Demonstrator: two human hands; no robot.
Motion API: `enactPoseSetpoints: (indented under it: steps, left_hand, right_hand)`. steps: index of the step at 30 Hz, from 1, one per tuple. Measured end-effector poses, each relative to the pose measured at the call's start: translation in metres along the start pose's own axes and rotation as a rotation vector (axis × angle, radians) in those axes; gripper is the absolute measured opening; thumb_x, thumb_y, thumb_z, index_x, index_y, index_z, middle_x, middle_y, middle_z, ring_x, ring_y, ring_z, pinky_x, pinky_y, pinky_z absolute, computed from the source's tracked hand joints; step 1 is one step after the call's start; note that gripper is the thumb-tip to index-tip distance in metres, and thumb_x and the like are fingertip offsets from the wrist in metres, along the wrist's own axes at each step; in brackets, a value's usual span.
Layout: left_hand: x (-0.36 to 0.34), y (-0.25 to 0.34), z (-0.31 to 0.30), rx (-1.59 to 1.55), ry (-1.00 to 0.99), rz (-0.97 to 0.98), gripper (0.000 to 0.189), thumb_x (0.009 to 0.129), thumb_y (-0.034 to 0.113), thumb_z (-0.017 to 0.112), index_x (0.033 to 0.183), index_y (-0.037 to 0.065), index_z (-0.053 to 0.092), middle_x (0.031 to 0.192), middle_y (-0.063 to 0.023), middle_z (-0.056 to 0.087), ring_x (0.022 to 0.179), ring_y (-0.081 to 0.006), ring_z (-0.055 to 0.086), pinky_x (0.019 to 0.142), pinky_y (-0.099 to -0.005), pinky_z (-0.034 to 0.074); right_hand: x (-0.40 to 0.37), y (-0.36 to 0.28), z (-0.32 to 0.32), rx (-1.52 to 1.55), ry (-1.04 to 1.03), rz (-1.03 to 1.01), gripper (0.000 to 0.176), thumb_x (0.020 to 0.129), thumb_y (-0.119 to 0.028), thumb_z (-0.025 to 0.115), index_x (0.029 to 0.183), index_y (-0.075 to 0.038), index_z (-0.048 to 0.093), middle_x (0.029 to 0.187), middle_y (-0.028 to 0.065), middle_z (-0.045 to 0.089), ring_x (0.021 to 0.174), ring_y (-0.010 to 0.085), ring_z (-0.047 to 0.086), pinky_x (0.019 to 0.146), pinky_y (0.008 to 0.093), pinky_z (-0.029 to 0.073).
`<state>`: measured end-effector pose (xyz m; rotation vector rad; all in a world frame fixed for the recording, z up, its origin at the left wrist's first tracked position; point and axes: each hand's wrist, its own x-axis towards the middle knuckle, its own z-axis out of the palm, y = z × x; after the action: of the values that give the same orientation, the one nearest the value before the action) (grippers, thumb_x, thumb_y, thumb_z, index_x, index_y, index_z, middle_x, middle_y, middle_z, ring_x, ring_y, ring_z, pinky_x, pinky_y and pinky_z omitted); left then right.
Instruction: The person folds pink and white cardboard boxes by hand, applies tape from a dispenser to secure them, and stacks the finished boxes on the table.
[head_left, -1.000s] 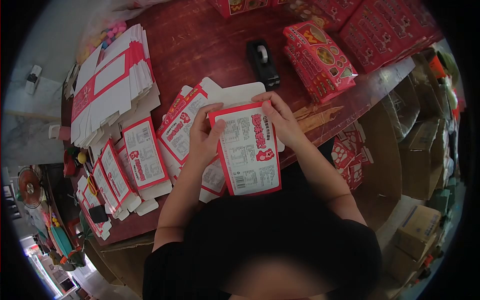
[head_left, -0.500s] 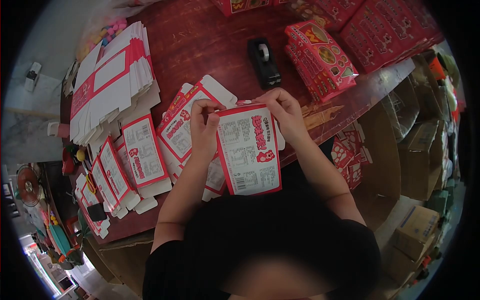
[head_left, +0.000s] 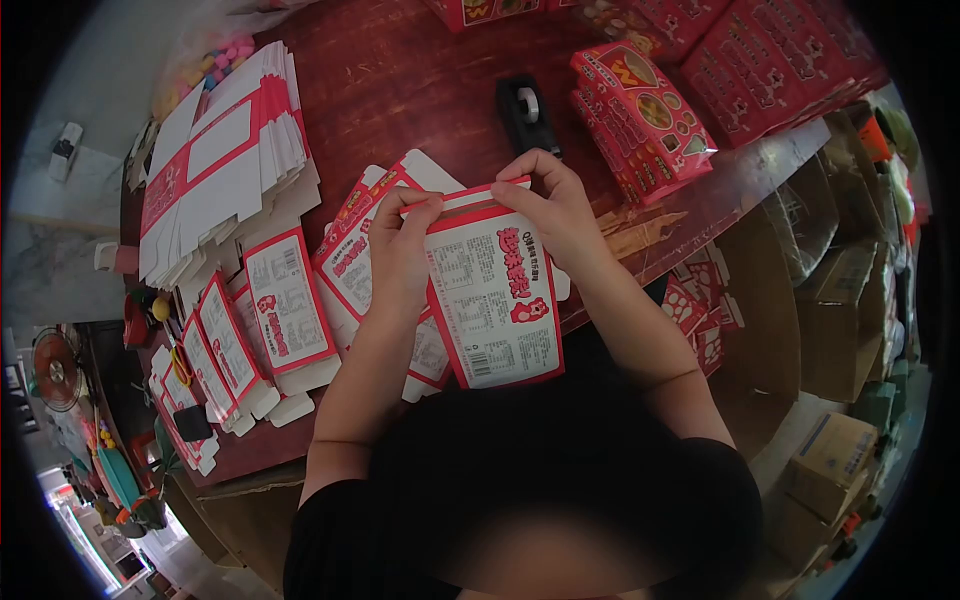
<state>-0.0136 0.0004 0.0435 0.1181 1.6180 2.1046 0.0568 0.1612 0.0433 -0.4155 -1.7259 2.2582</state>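
Observation:
A red and white printed carton (head_left: 495, 300) lies between my hands, its barcode end towards my body. At its far end a red-edged flap stands up, with a narrow gap between it and the panel. My left hand (head_left: 405, 245) pinches the flap's left corner between thumb and fingers. My right hand (head_left: 548, 205) pinches the right side of the same flap, forefinger bent over it. Partly under my left forearm lie more flat cartons (head_left: 350, 265) of the same print.
A tall stack of flat cartons (head_left: 225, 160) stands at the left, with loose flat cartons (head_left: 285, 300) nearer me. A black tape dispenser (head_left: 527, 120) sits beyond my right hand. Filled red boxes (head_left: 645, 120) are at the right. Open cardboard boxes (head_left: 760, 300) stand beside the table.
Both hands have moved slightly away from my body and to the left. The far flap is now raised between my fingers, showing a gap along the carton's end.

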Motion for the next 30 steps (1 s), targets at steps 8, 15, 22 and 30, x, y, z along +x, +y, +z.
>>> enactPoseSetpoints:
  steps: [8, 15, 22, 30]
  left_hand:
    - [-0.022, -0.015, -0.023, 0.012, -0.294, 0.027, 0.024, 0.09, 0.024, 0.057, 0.099, 0.002, 0.053, 0.099, -0.0077, 0.058, 0.089, -0.0114, 0.054, 0.08, -0.0248, 0.044]
    - [-0.026, -0.014, -0.01, 0.156, -0.019, 0.132, 0.023, 0.092, 0.023, 0.053, 0.102, 0.004, 0.044, 0.092, -0.0074, 0.055, 0.084, -0.0091, 0.053, 0.073, -0.0232, 0.045]
    - [0.014, -0.018, -0.031, 0.312, 0.171, 0.249, 0.026, 0.095, 0.03, 0.048, 0.095, 0.005, 0.043, 0.085, -0.0057, 0.056, 0.074, -0.0076, 0.051, 0.066, -0.0212, 0.043]
    - [0.018, -0.012, -0.03, 0.377, 0.207, 0.252, 0.031, 0.095, 0.035, 0.045, 0.091, 0.005, 0.044, 0.078, -0.0037, 0.054, 0.071, -0.007, 0.049, 0.064, -0.0223, 0.041]
  right_hand:
    - [-0.02, 0.009, -0.025, -0.132, -0.15, -0.086, 0.016, 0.083, -0.009, 0.063, 0.096, 0.0, 0.064, 0.094, 0.0082, 0.066, 0.086, 0.0116, 0.06, 0.077, 0.0243, 0.049]
    - [0.003, 0.013, -0.039, -0.107, 0.041, -0.278, 0.024, 0.092, -0.018, 0.052, 0.106, -0.001, 0.061, 0.101, 0.0069, 0.063, 0.094, 0.0105, 0.057, 0.08, 0.0251, 0.045]
    - [0.066, 0.049, -0.109, -0.485, 0.233, 0.033, 0.022, 0.085, -0.019, 0.061, 0.096, 0.0, 0.06, 0.083, 0.0028, 0.059, 0.076, 0.0108, 0.053, 0.07, 0.0239, 0.042]
    - [0.075, 0.078, -0.102, -0.466, 0.352, -0.28, 0.011, 0.08, -0.01, 0.065, 0.082, 0.001, 0.061, 0.08, 0.0022, 0.055, 0.072, 0.0102, 0.053, 0.067, 0.0226, 0.042]
